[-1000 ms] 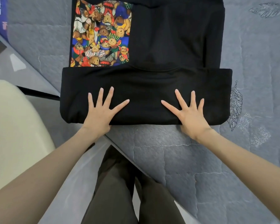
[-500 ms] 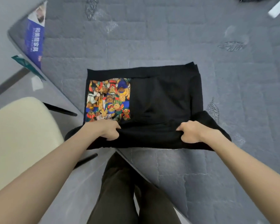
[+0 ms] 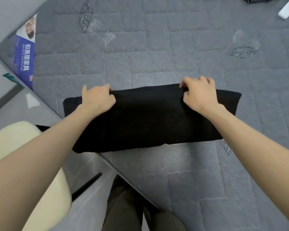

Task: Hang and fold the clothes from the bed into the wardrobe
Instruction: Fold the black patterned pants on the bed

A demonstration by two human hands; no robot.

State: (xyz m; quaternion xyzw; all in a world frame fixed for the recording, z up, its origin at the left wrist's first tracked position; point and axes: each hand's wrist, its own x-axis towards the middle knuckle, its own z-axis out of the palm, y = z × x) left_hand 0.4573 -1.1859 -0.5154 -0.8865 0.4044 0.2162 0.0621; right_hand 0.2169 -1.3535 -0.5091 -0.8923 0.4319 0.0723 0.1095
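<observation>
Fingers of the left hand [image 3: 97, 97] and right hand [image 3: 198, 94] curl over the far edge of the folded black garment [image 3: 148, 119], gripping it with both arms stretched forward. It lies across the bed's [image 3: 157, 52] near corner, its near-left corner overhanging the edge. Open quilted surface spreads beyond. A blue label [image 3: 24, 59] reads 和美居家具.

Both hands' grip [image 3: 98, 99] [image 3: 198, 94] on folded black garment [image 3: 148, 119], grey mattress [image 3: 157, 52] beneath
</observation>
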